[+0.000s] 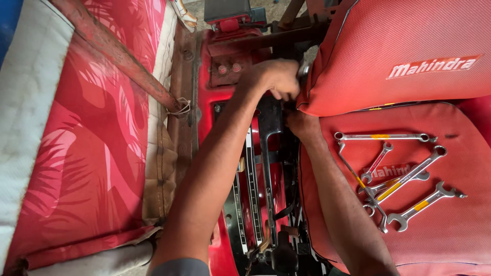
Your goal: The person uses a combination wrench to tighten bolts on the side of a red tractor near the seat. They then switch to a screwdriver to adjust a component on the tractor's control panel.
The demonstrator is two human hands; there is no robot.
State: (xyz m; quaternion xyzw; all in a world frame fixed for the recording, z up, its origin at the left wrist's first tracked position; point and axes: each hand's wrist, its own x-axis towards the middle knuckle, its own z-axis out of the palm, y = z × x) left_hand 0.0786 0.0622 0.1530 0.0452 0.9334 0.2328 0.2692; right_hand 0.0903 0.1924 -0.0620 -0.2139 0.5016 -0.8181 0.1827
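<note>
Nearest: black slotted lever panel [253, 194] on red machine body, between both forearms.
Seat cushion: red seat [450, 240], right; spanners [404, 179] lie loose on it, unused.
Right hand [302, 125]: pushed under the seat backrest [409, 46]; fingers hidden, grip cannot be told.
Left hand [273, 76]: farther, curled tight at the backrest's edge.
Progress: work looks mid-way; fastening hidden.

Shiny metal spanners [404, 176], mesh cloth seat [450, 235]
</note>
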